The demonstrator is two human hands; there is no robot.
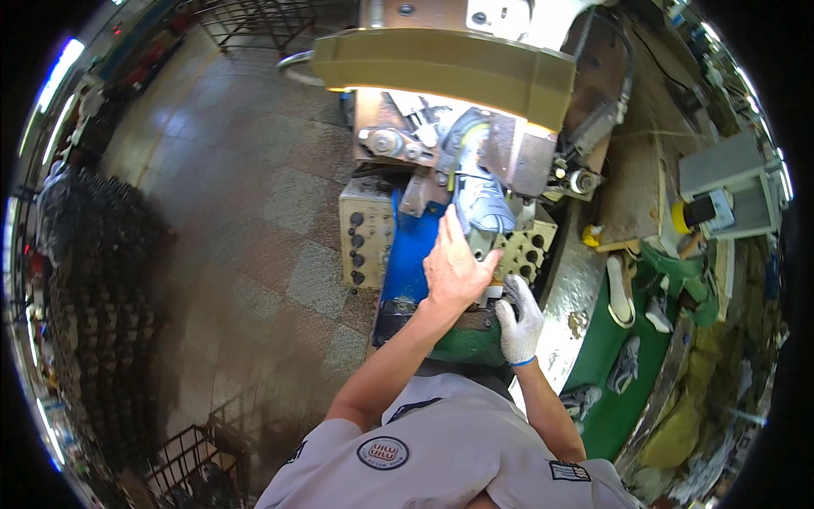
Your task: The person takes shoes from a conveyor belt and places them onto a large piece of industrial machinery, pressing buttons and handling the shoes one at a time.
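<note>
A grey-blue shoe [485,204] sits under the lit head of a machine [441,72], its laced part toward me and its far end among the metal plates. My bare left hand [456,267] curves round the near end of the shoe, fingers along its left side and thumb on the right. Just right of it, my right hand [520,322] wears a white knit glove. Its thumb and fingers are apart, close to a small white part [492,293] at the front of the machine, and nothing shows in its grasp.
Control boxes with black knobs [358,246] flank a blue panel [415,246]. At the right, a green conveyor belt [606,382] carries several shoes and a white shoe piece [621,297]. Dark racks [102,322] stand far left, a metal cart [191,462] lower left.
</note>
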